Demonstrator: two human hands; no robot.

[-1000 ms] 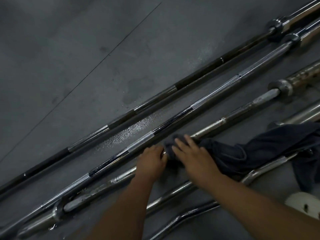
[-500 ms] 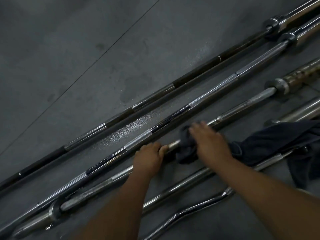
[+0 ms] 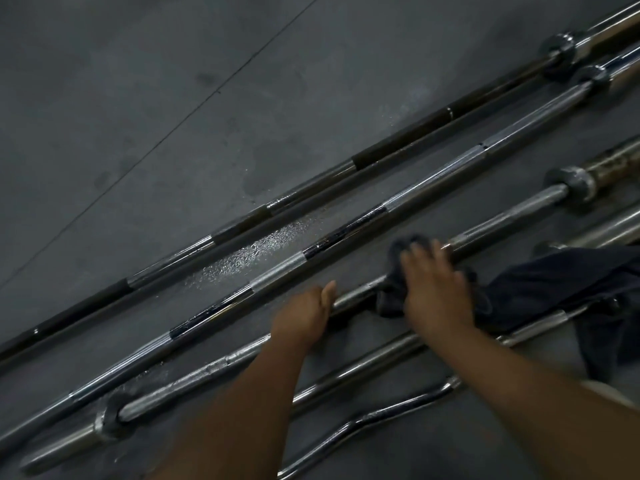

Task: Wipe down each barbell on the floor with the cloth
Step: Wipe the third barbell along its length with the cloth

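status: wipe-down in progress on the third bar from the far side.

the worn grey steel barbell (image 3: 512, 216) lies diagonally on the dark grey floor (image 3: 138, 98). the left hand (image 3: 304, 313) grips its shaft with the thumb lying along the bar, steadying it. the right hand (image 3: 436, 289) has its fingers laid out fairly straight, pressing the crumpled dark blue cloth (image 3: 391, 296) down over the same shaft at about mid-length. more dark fabric (image 3: 554, 282) trails to the right; it cannot be told whether it is the same piece.

judged done: the black-and-chrome barbell (image 3: 398, 140) and the knurled chrome barbell with dark bands (image 3: 433, 176) carry a wet sheen, and a patch of droplets (image 3: 256, 251) sits on the floor between them, which suggests both have been treated.

judged left: the shaft section between the cloth and the far round collar (image 3: 571, 183), the sleeve beyond it, then the smooth chrome bar (image 3: 346, 375) and the bent chrome curl bar (image 3: 381, 414) nearer the person.

change: one second ago the two hands were almost touching. the right hand and cloth have since slid along the shaft toward the collar, exposing bare bar between the hands. the left hand has kept its grip point.
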